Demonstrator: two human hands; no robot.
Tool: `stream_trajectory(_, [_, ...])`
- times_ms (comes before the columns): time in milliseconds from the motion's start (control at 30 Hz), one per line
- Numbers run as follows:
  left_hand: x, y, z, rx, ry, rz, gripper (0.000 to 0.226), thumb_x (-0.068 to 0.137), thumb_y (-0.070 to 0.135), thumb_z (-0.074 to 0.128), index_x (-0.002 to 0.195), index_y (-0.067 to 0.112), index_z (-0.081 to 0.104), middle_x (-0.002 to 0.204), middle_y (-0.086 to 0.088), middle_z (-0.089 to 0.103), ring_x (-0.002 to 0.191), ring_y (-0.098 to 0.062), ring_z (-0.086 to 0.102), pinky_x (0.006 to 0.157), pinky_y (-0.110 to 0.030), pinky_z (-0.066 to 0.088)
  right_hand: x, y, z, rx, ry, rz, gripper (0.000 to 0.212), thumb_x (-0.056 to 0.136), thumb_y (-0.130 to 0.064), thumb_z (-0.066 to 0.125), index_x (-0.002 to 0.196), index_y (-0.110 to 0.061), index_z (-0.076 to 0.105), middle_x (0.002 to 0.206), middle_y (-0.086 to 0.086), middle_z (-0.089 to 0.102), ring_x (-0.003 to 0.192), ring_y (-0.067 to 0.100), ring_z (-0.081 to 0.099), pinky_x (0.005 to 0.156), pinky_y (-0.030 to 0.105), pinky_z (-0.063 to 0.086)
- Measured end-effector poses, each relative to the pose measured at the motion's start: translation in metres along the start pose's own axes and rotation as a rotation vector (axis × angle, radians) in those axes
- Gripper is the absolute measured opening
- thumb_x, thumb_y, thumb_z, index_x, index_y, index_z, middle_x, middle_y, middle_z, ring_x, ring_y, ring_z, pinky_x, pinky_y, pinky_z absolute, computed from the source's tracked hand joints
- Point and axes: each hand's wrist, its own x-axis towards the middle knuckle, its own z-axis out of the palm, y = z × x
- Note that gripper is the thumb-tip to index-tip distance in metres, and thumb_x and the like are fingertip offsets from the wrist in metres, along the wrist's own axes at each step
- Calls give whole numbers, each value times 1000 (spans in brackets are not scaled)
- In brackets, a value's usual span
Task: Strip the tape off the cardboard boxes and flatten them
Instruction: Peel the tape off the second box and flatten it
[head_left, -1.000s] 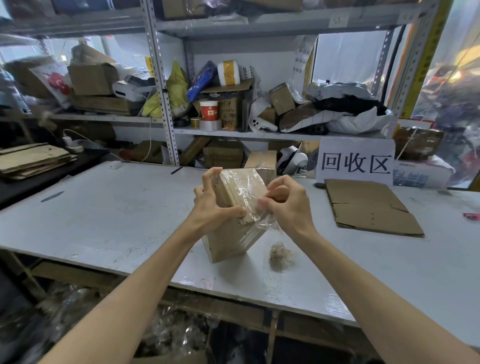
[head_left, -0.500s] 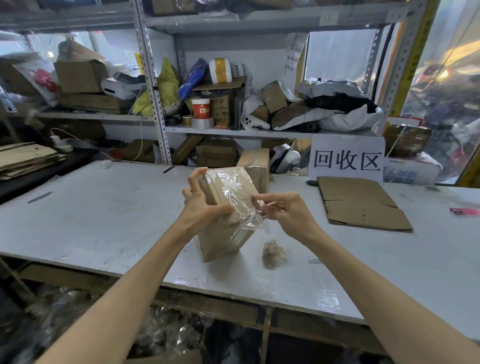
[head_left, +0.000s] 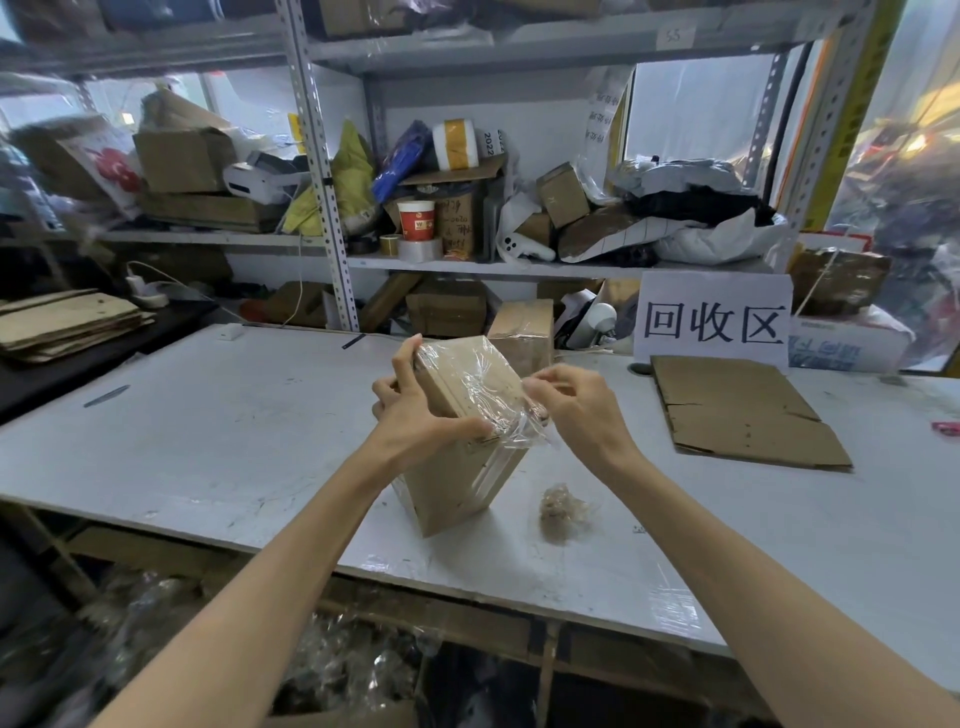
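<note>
At worktop: left hand grips tilted cardboard box; right hand pinches clear tape, mid-peel. Next likely needs steady pull away.

A parcel stockroom: grey perforated-steel shelving crammed with brown cardboard boxes and tape rolls, plus a white paper sign reading 回收区.

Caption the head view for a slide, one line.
Left hand grips a tilted cardboard box on the white table while the right hand pinches clear tape at its top.
</note>
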Motion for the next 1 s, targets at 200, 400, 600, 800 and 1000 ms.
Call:
stream_trajectory(200, [10, 6, 9, -7, 8, 5, 117, 58, 51, 85, 135, 60, -3, 118, 0, 18, 125, -32, 29, 92, -38, 32, -12, -9, -1, -247, -113, -158, 31, 66, -44, 82, 80, -17, 74, 86, -3, 63, 81, 13, 59, 74, 39, 54])
stream_trajectory(400, [10, 15, 13, -16, 19, 6, 114, 45, 51, 77, 133, 58, 5, 117, -1, 21, 112, -26, 29, 89, -37, 33, -8, -9, -7, -250, -48, -105, 25, 65, -44, 83, 75, -22, 78, 74, -5, 68, 74, 11, 62, 68, 33, 54])
stream_trajectory(600, [5, 22, 14, 53, -19, 9, 113, 58, 41, 85, 134, 56, 4, 128, -7, 22, 125, -36, 29, 100, -47, 37, -5, -21, -11, -326, -115, -37, 18, 66, -28, 87, 75, -16, 78, 65, -7, 67, 64, 5, 60, 57, 19, 47])
stream_trajectory(800, [3, 26, 14, 99, -75, -23, 121, 39, 60, 77, 131, 63, -3, 123, -1, 17, 128, -37, 27, 101, -48, 34, -10, -27, -17, -388, -136, -76, 10, 71, -14, 83, 76, -7, 78, 63, 2, 70, 58, 5, 60, 53, 15, 43])
stream_trajectory(1000, [0, 23, 18, 147, -37, -24, 125, 31, 79, 65, 130, 66, -12, 128, -3, 15, 130, -40, 21, 105, -54, 32, -18, -30, -9, -513, -127, -237, 21, 79, -12, 72, 61, -1, 71, 50, 2, 55, 49, 12, 49, 55, 18, 35])
